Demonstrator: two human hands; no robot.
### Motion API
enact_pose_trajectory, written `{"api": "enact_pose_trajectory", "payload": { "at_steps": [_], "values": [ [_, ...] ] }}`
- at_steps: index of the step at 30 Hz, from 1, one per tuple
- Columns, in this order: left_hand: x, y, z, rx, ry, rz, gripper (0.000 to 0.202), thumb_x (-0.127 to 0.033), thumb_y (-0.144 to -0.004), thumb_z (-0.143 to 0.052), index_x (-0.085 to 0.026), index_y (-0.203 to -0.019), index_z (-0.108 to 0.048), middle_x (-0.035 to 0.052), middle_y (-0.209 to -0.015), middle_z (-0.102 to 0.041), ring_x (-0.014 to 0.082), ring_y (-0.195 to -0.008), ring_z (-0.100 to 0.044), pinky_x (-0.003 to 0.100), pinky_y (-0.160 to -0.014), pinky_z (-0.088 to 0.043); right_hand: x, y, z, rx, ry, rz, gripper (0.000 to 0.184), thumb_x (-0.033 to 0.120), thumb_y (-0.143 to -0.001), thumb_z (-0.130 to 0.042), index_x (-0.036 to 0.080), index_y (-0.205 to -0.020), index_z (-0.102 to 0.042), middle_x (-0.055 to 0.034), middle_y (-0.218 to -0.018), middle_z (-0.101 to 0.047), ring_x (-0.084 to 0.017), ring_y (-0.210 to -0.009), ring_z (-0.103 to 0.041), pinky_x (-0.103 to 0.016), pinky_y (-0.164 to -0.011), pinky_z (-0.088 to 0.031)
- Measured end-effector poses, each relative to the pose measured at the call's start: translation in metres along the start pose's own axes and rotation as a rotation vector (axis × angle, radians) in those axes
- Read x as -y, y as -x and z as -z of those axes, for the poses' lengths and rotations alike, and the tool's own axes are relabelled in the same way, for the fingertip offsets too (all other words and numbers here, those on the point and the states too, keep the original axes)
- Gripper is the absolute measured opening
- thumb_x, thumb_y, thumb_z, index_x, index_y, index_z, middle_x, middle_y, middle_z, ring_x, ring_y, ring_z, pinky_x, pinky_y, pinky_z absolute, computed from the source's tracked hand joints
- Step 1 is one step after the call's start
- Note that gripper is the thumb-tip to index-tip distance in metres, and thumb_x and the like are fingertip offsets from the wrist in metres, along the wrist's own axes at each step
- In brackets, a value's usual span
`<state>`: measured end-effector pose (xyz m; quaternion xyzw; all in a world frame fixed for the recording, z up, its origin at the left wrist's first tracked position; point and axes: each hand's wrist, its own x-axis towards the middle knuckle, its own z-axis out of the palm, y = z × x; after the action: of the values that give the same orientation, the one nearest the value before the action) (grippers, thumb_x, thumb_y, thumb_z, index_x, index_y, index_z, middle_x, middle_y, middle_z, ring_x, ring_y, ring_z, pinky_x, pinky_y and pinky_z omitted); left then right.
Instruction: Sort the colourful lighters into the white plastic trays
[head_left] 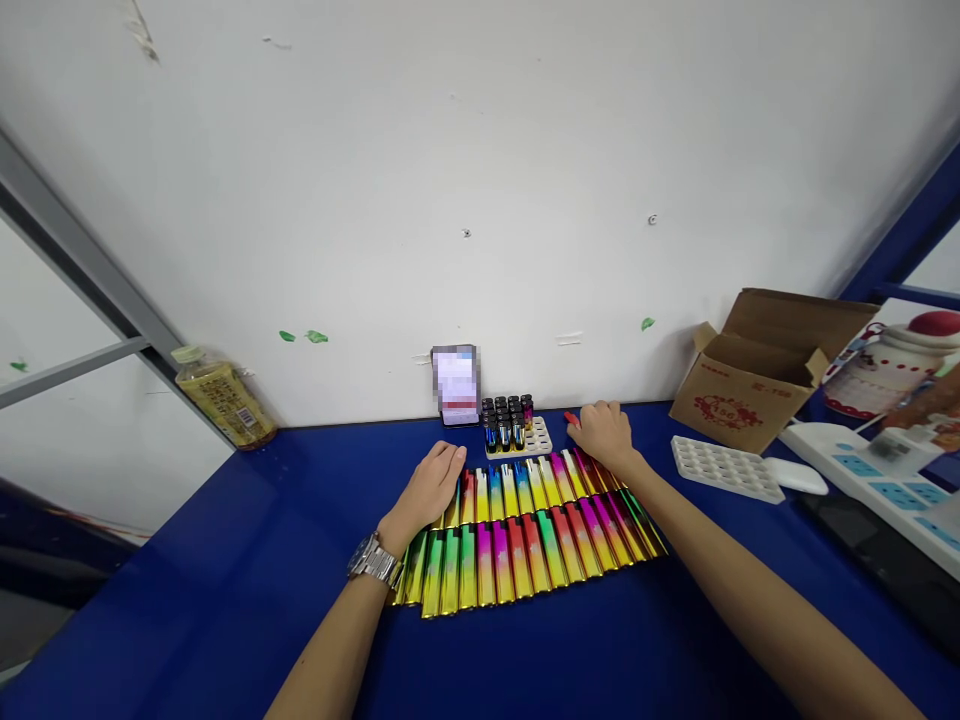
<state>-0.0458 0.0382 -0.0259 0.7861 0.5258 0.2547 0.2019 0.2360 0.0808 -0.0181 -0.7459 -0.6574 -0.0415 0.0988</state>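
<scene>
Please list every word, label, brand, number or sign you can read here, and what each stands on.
"156", as best it reads: on the front of the cardboard box; the box's other print is too small to read.
Bottle: its label has print, too small and blurred to read.
Phone: its screen is pixelated and unreadable.
Lighters: pale marks, too blurred to make out.

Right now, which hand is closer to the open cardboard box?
Right: the right hand is left of the cardboard box; the left hand is farther left, at the left end of the lighters.
</scene>
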Motion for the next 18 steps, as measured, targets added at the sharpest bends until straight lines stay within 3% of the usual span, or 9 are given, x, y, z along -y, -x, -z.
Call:
{"api": "enact_pose_trajectory", "payload": {
  "at_steps": [3,7,10,12,15,18],
  "values": [
    [-0.001,0.0,0.0,0.001,-0.002,0.002,0.049,-0.049,-0.096,-0.018,-0.02,-0.083,-0.055,0.0063,-0.089,-0.055,0.0212,-0.088,-0.056,0.039,-0.082,-0.045,0.002,-0.004,-0.005,-0.073,-0.209,0.024,0.017,0.027,-0.081,-0.053,0.012,-0.081,-0.061,-0.0193,-0.094,-0.06,-0.03,-0.095,-0.054,-0.037,-0.075,-0.04],
    [0.0,0.0,0.0,-0.012,-0.001,-0.018,0.049,-0.049,-0.096,-0.017,-0.02,-0.082,-0.054,0.0058,-0.087,-0.055,0.021,-0.086,-0.056,0.038,-0.08,-0.046,0.008,-0.005,-0.008,-0.209,-0.718,0.061,0.017,0.035,-0.084,-0.047,0.02,-0.077,-0.046,-0.009,-0.081,-0.057,-0.024,-0.083,-0.057,-0.035,-0.071,-0.045],
    [0.0,0.0,0.0,-0.008,-0.001,-0.013,0.049,-0.049,-0.096,-0.017,-0.02,-0.081,-0.054,0.0058,-0.087,-0.055,0.021,-0.086,-0.056,0.038,-0.08,-0.046,0.015,-0.001,-0.006,-0.094,-1.237,0.076,0.019,0.04,-0.084,-0.045,0.024,-0.083,-0.036,0.0016,-0.07,-0.054,-0.016,-0.058,-0.056,-0.027,-0.053,-0.044],
    [0.0,0.0,0.0,-0.003,-0.004,-0.005,0.049,-0.049,-0.096,-0.017,-0.02,-0.081,-0.054,0.0059,-0.088,-0.055,0.021,-0.086,-0.056,0.039,-0.081,-0.046,0.021,0.002,-0.005,-0.008,-1.502,0.067,0.02,0.037,-0.081,-0.049,0.026,-0.083,-0.033,0.0079,-0.06,-0.048,-0.01,-0.041,-0.044,-0.02,-0.04,-0.034],
    [-0.002,0.0,0.001,-0.002,-0.008,0.003,0.049,-0.048,-0.096,-0.017,-0.02,-0.081,-0.054,0.0057,-0.088,-0.054,0.021,-0.087,-0.055,0.039,-0.082,-0.045,0.027,0.007,-0.003,0.105,-1.691,-0.027,0.017,0.034,-0.079,-0.049,0.024,-0.073,-0.037,0.0114,-0.045,-0.031,-0.006,-0.033,-0.02,-0.018,-0.034,-0.017],
    [-0.003,0.001,0.001,-0.006,-0.01,0.008,0.049,-0.048,-0.097,-0.017,-0.02,-0.081,-0.054,0.0054,-0.087,-0.054,0.0207,-0.087,-0.055,0.039,-0.082,-0.045,0.03,0.01,0.0,0.284,-1.795,-0.13,0.034,0.047,-0.084,-0.038,0.023,-0.06,-0.037,0.0102,-0.039,-0.022,-0.006,-0.032,-0.013,-0.021,-0.032,-0.013]
  ]
}}
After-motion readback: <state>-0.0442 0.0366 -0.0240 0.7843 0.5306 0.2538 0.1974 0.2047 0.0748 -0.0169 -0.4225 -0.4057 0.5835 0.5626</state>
